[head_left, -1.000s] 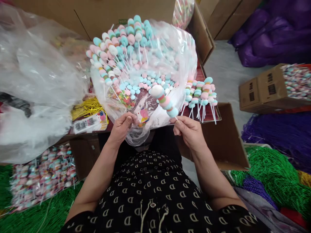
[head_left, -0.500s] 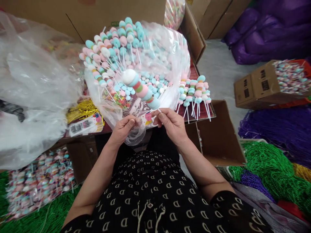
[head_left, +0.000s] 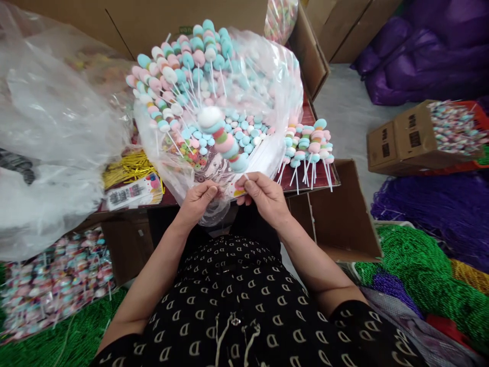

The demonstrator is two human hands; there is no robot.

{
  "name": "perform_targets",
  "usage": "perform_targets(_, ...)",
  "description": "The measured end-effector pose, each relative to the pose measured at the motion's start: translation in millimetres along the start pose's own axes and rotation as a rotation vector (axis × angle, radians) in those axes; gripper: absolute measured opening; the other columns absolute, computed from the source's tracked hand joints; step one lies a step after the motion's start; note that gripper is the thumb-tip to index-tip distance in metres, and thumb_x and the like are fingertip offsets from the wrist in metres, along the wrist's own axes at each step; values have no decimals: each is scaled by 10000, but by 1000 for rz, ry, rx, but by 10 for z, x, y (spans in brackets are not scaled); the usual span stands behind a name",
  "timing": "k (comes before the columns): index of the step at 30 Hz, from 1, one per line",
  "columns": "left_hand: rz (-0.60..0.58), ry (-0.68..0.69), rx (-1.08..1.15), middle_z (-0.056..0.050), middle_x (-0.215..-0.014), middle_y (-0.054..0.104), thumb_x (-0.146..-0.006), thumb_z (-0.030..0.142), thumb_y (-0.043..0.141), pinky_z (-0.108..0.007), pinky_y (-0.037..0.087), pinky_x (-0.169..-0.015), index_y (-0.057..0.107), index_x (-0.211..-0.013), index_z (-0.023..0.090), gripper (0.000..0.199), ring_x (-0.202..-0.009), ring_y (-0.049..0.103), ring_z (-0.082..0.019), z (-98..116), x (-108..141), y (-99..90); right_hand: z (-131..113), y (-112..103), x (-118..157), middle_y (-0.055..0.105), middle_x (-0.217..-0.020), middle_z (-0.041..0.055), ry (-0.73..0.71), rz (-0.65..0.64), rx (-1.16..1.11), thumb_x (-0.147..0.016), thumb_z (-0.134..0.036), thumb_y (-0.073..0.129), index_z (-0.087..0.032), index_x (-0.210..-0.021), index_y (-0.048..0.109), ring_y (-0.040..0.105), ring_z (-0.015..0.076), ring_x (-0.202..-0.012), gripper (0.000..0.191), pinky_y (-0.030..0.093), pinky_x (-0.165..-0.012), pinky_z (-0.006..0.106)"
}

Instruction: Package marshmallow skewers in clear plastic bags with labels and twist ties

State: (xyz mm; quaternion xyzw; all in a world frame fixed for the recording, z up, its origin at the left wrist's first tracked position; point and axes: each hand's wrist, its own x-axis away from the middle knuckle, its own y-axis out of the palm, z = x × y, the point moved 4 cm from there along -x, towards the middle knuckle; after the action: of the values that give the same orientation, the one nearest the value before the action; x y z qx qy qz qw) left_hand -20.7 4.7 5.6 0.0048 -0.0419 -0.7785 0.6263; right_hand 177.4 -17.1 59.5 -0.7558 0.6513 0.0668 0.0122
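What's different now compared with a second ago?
The right hand moved left with its candy skewer, to the printed wrapper and near the left hand. Nothing was visibly let go. The left hand's pinch, skewer pile and yellow ties stayed.

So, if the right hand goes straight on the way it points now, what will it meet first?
Most likely the small printed packet, just off the fingertips of the right hand, between it and the left hand. Depth is unclear, so I cannot tell if they touch.
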Motion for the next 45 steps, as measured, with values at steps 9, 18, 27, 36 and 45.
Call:
perform_targets(9, 79, -70, -82, 2, -693, 665, -888, 655, 739, -223, 380, -485, 731, -904, 195, 460, -517, 503, -96, -9, 10, 28, 133, 47, -14, 671, -647, -50, 142, -139, 18, -993, -717, 554, -227, -1075, 670, 632, 83, -470, 510, 409, -417, 180)
perform_targets(18, 88, -114, 38, 8, -612, 616, -780, 703, 814, -221, 313, -429, 676, -748, 185, 537, -472, 482, -86, 70, -22, 49, 82, -34, -5, 696, -644, -31, 132, -40, -1, -941, -755, 605, -236, -1019, 671, 697, 125, -544, 528, 476, -473, 219)
perform_targets(27, 127, -154, 399, 111, -495, 420, -609, 629, 972, -242, 435, -457, 619, -689, 190, 569, -363, 265, -14, 195, -62, -48, -109, -616, 341, 814, -796, 49, 232, -37, 21, -970, -598, 696, -217, -972, 709, 724, 143, -561, 382, 479, -470, 225)
perform_targets(36, 81, -180, 438, 133, -413, 266, -612, 635, 971, -235, 454, -462, 530, -643, 201, 619, -343, 242, -25, 184, -61, -33, -79, -739, 453, 763, -699, 21, 257, -169, 237, -1017, -586, 621, -206, -987, 744, 693, 135, -562, 401, 520, -525, 236)
perform_targets(45, 76, -174, 358, 87, -566, 477, -645, 603, 962, -209, 431, -442, 633, -680, 180, 537, -376, 309, -5, 144, -70, -78, -160, -923, 423, 736, -657, 17, 151, -205, 545, -1020, -582, 593, -216, -996, 818, 685, 142, -548, 431, 553, -555, 245)
